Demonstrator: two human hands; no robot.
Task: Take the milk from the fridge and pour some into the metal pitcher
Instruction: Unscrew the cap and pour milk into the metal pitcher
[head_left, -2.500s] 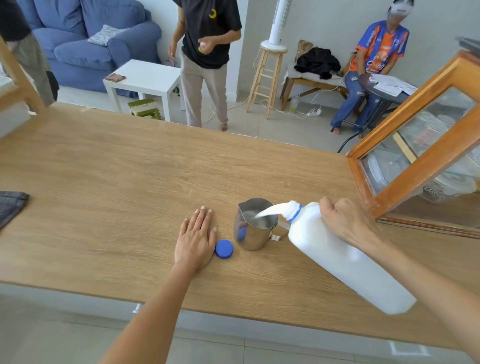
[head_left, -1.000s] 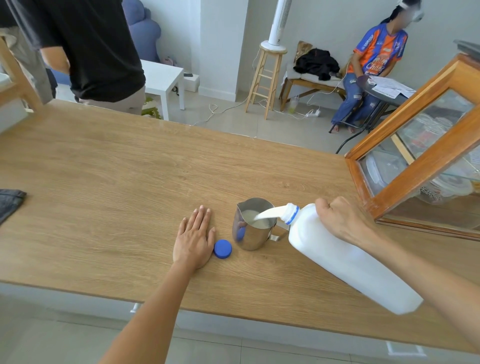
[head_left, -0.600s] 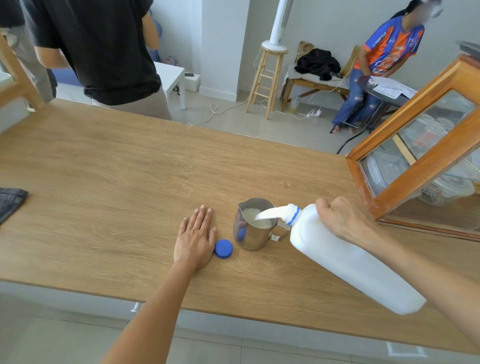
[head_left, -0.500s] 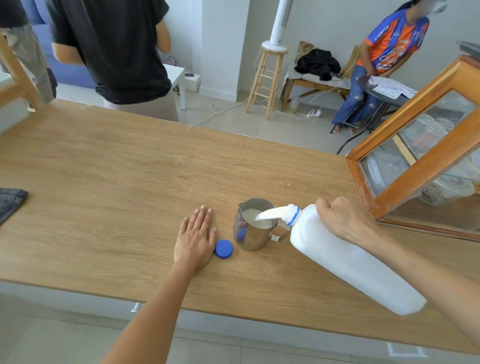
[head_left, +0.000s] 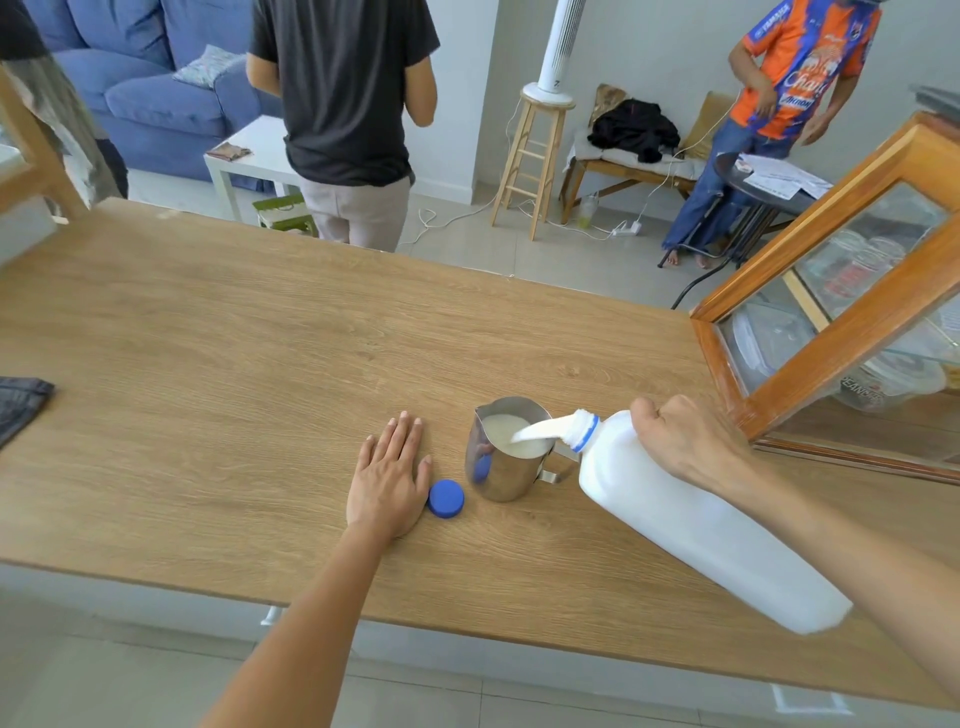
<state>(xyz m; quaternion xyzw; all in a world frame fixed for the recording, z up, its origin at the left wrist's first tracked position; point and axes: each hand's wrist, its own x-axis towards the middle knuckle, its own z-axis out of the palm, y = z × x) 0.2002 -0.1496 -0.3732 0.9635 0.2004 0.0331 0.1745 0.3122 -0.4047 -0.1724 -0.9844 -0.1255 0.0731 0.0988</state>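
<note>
Tilting a smooth white jug (head_left: 696, 525), right hand (head_left: 685, 447) clenches it; left hand (head_left: 389, 480) lies flat.

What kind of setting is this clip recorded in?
Most likely a home living area, not a lab: a blue sofa and white side table stand behind the wooden counter, and a tower fan sits on a wooden stool.

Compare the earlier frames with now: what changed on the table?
The milk level in the pitcher rose. The right hand keeps the jug tilted, pouring. The left hand stays flat beside the blue cap.
</note>
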